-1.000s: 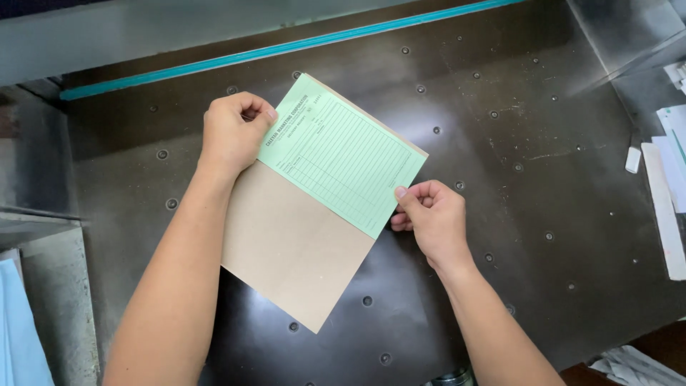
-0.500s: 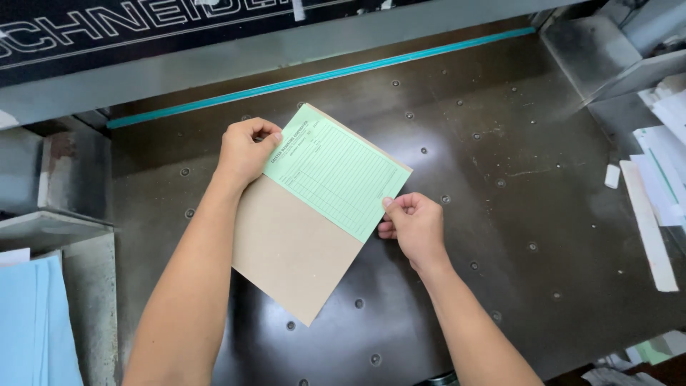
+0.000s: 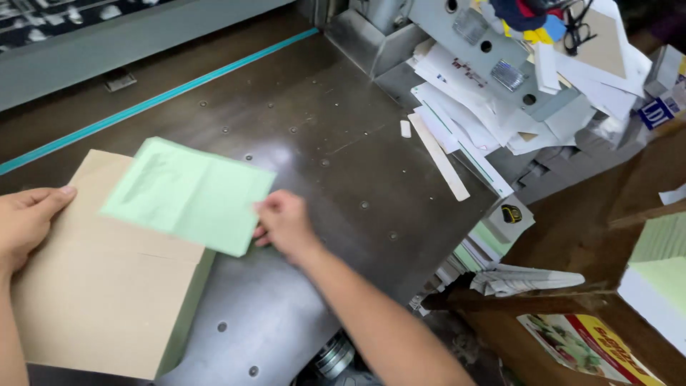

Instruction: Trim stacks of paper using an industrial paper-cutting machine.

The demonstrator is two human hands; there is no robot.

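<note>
At the far left, the left hand (image 3: 25, 221) is laid against the left edge of a thick rectangular pad of pale green sheets capped with a plain brown cardboard cover (image 3: 107, 286); the fingers are curled lightly along that edge and the thumb is stretched on top, so the pad is steadied rather than gripped, and it cannot be told whether anything is pinched beneath the palm. The pad is rested flat on the dark grey steel bed (image 3: 336, 186) of a cutting machine, near the bed's front left corner, with its green edge shown along the right side. Above the cover, a single light green printed sheet (image 3: 189, 193) is held raised and blurred, its lower right corner clamped between the thumb and closed fingers of the right hand (image 3: 282, 225). The sheet is thus seen lifted off the cover but not yet set down anywhere, so the handling appears to be in mid-course: the pad is positioned on the bed, the loose sheet is not yet placed. A teal guide strip (image 3: 164, 96) is run diagonally across the back of the bed. Further right, a narrow white paper offcut (image 3: 443, 157) is lain on the bed, and beyond it a disorderly heap of white papers and envelopes (image 3: 500, 93) is piled.
</note>
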